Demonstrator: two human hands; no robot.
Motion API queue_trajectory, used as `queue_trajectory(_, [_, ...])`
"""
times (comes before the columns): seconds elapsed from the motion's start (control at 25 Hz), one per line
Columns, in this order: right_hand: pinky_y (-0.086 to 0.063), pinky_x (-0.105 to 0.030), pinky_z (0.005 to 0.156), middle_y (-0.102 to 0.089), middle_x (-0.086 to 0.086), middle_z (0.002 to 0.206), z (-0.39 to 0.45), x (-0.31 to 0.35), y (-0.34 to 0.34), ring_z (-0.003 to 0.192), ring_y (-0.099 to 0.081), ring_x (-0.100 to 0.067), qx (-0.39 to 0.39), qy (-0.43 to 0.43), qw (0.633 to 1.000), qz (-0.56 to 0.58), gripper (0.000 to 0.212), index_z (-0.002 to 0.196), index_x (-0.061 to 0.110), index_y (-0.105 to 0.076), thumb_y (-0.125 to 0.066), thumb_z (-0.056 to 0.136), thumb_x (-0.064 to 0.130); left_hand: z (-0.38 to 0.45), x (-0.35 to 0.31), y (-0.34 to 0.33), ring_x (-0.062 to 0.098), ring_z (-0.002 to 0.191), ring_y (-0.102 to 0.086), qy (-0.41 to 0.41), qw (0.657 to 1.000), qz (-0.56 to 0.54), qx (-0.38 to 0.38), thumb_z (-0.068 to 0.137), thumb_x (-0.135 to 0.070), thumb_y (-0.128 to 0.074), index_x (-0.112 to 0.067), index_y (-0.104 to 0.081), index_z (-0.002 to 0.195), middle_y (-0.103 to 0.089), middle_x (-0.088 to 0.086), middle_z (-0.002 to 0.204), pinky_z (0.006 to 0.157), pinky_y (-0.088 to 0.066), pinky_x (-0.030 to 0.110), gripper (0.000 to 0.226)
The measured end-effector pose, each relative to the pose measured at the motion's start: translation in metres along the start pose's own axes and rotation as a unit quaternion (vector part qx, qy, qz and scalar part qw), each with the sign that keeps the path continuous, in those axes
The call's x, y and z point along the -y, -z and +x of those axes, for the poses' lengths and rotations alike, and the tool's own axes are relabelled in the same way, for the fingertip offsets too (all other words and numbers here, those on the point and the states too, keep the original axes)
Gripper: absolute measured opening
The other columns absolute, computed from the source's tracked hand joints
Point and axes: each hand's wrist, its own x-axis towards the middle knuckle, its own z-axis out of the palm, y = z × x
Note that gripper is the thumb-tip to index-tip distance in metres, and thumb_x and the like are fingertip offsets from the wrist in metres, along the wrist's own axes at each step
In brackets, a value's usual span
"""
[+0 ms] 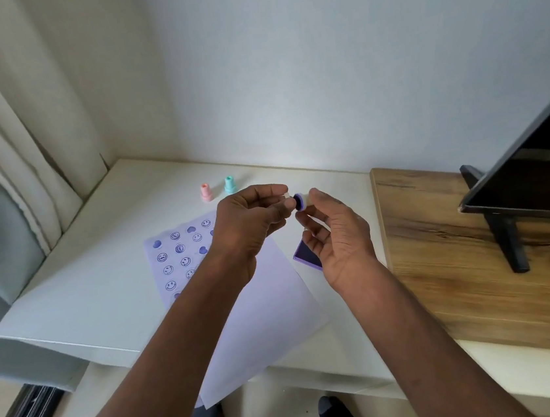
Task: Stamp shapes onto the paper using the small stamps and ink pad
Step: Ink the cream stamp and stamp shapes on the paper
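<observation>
A white sheet of paper (263, 298) lies on the white table (101, 262), its far left part covered with several purple smiley and heart prints. Above it my right hand (335, 235) pinches a small stamp (299, 202) with a purple inked face turned toward my left hand (251, 221). The fingertips of my left hand touch the stamp's face end and seem to pinch a small pale piece. A purple ink pad (306, 256) lies on the table, partly hidden under my right hand. A pink stamp (206, 192) and a teal stamp (230, 184) stand upright at the back.
A wooden board (462, 272) covers the table's right side, with a dark screen (537, 178) on a black stand on it. A curtain (18, 134) hangs at the left. The wall runs right behind the table. Two feet show below the front edge.
</observation>
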Motion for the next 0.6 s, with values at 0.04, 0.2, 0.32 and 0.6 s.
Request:
queue_trajectory(0.04, [-0.056,-0.037,0.079,-0.081,-0.009,0.099,0.0,0.0,0.0,0.094,-0.078,-0.027,-0.001,0.006,1.0,-0.001,0.012,0.093,0.019,-0.074,-0.082,0.085,0.021,0.001,0.001,-0.001,0.03,0.093,-0.075,-0.001,1.0,0.01,-0.002,0.08,0.002,-0.081,-0.003,-0.077,0.106,-0.078,0.019,0.099,0.092,-0.06,0.042,0.027])
queue_trajectory(0.2, [-0.055,-0.035,0.074,-0.082,-0.006,0.096,0.002,0.002,0.002,0.089,-0.079,-0.023,0.004,0.04,0.998,-0.037,0.012,0.093,0.019,-0.078,-0.084,0.084,0.02,0.003,0.005,-0.003,0.034,0.096,-0.075,-0.002,0.999,0.049,0.0,0.079,-0.002,-0.083,-0.004,-0.078,0.104,-0.079,0.015,0.093,0.09,-0.061,0.042,0.025])
queue_trajectory(0.32, [-0.057,-0.032,0.07,-0.081,0.001,0.084,0.002,-0.003,-0.001,0.078,-0.079,-0.018,-0.003,0.13,0.983,-0.13,0.007,0.09,0.019,-0.08,-0.083,0.084,0.02,0.003,0.007,0.004,0.026,0.084,-0.075,-0.003,0.999,0.052,-0.003,0.078,-0.004,-0.085,-0.004,-0.078,0.101,-0.079,0.015,0.09,0.09,-0.061,0.041,0.025])
queue_trajectory(0.6, [-0.057,-0.03,0.068,-0.082,-0.007,0.083,-0.001,-0.007,-0.005,0.073,-0.076,-0.018,0.033,0.078,0.983,-0.161,0.015,0.095,0.011,-0.081,-0.084,0.084,0.02,0.003,0.005,0.021,0.037,0.085,-0.076,-0.049,0.993,0.101,-0.039,0.075,-0.004,-0.088,-0.002,-0.08,0.094,-0.079,0.016,0.083,0.087,-0.061,0.049,0.021])
